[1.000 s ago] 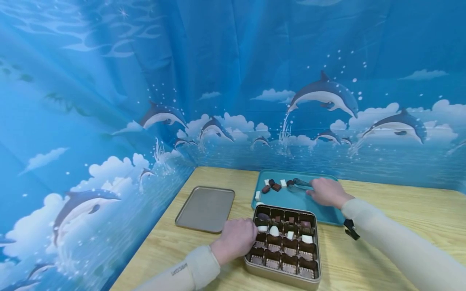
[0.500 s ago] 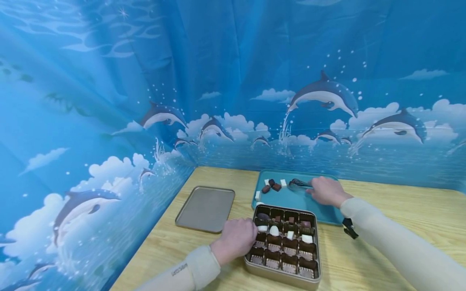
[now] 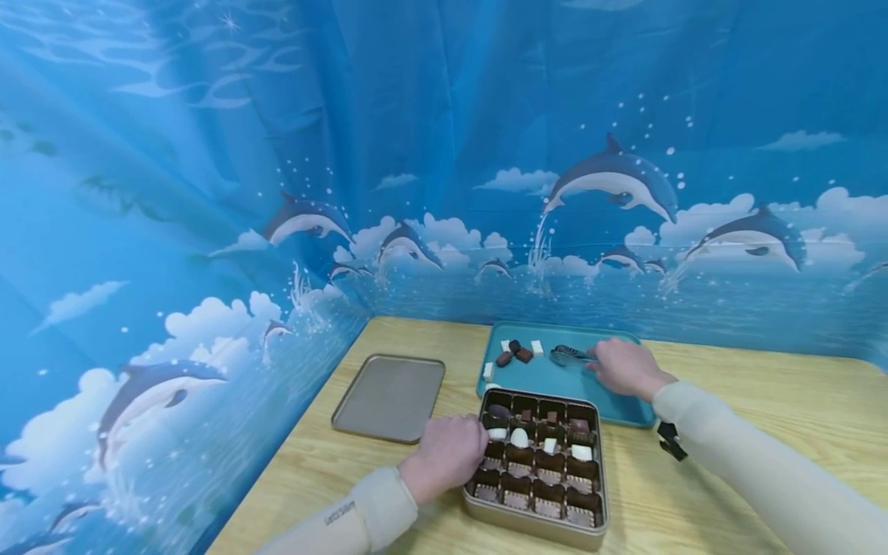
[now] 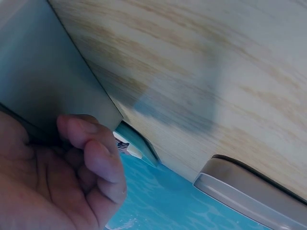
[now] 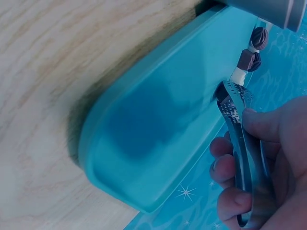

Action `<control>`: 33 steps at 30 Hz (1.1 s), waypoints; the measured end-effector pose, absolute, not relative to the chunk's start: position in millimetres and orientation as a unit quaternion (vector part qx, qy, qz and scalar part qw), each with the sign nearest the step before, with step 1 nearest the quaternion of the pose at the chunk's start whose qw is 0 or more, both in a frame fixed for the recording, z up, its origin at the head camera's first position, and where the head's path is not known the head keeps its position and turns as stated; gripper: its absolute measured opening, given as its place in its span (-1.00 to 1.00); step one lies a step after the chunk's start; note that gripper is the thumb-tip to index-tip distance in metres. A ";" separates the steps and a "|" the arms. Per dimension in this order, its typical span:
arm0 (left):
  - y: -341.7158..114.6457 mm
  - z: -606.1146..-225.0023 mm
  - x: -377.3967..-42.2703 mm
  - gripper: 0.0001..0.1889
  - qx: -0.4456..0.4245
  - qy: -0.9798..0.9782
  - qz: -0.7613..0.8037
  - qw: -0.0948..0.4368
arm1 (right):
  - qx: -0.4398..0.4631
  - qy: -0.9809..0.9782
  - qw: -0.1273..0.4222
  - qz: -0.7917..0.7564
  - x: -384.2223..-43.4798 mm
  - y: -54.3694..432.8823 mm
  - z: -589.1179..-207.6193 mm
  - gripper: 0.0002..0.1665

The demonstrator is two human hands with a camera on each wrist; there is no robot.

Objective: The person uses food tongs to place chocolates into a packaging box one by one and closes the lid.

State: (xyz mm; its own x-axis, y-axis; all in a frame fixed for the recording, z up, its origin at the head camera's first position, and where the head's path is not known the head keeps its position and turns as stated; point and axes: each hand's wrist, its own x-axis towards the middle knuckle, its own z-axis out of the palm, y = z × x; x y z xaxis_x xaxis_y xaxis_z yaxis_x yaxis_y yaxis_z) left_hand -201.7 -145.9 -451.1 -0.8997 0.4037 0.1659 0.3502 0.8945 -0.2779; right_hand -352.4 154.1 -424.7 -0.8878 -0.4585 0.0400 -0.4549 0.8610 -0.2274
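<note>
My right hand [image 3: 627,368] holds metal tongs [image 5: 247,158] with perforated heads, low over the teal tray [image 3: 617,405]. In the right wrist view a dark piece [image 5: 222,96], seemingly a chocolate, shows between the tong heads. My left hand [image 3: 447,455] grips the left rim of a bronze tin [image 3: 530,528], its fingers curled in the left wrist view; the thumb's hold is mostly hidden. The tin has a brown divided insert. Dark chocolates [image 3: 552,417] sit in its back row, white ones [image 3: 519,438] in the second; the two nearer rows hold none.
Dark chocolates [image 3: 524,355] and white ones [image 3: 536,348] lie on the tray's left part. The tin's flat lid [image 3: 390,397] lies left on the wooden table [image 3: 735,416]. A blue dolphin-print curtain [image 3: 444,154] stands behind and along the left side.
The tong heads have come around the dark chocolate that lay exposed at their tips, and it is now mostly covered. The left hand and the tin keep their places.
</note>
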 end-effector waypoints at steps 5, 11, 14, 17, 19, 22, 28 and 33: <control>-145.9 -450.9 -202.8 -0.71 -0.187 -0.971 0.109 0.100 | -0.239 0.962 -0.002 -0.129 -347.5 156.4 -426.1 -0.61; -146.6 -451.8 -203.3 -0.71 -0.194 -0.969 0.115 0.104 | -0.243 0.962 -0.011 -0.128 -341.0 159.9 -425.0 -0.61; -146.4 -451.8 -203.2 -0.71 -0.193 -0.969 0.115 0.107 | -0.243 0.961 -0.006 -0.134 -335.3 162.5 -420.7 -0.60; -146.0 -451.4 -202.8 -0.71 -0.188 -0.970 0.110 0.108 | -0.243 0.960 -0.003 -0.138 -327.9 166.2 -413.5 -0.58; -145.8 -451.1 -202.3 -0.70 -0.184 -0.971 0.104 0.110 | -0.246 0.959 -0.003 -0.141 -322.1 169.4 -407.8 -0.57; -146.1 -451.7 -201.8 -0.70 -0.184 -0.971 0.104 0.112 | -0.251 0.958 -0.009 -0.141 -312.3 174.9 -400.4 -0.55; -146.6 -453.1 -202.4 -0.66 -0.183 -0.971 0.099 0.116 | -0.268 0.953 -0.019 -0.141 -284.3 185.0 -385.9 -0.52; -147.7 -454.6 -203.5 -0.66 -0.193 -0.966 0.116 0.131 | -0.281 0.951 -0.025 -0.129 -260.7 191.2 -373.2 -0.53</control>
State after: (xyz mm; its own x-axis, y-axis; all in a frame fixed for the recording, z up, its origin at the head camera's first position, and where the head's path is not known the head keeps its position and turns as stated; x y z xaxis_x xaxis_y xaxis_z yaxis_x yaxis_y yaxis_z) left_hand -203.5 -147.7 -454.6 -0.8915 0.4024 0.2082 0.3417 0.8990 -0.2740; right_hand -260.7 191.2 -373.2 -0.8404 -0.5286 0.1200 -0.5414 0.8083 -0.2314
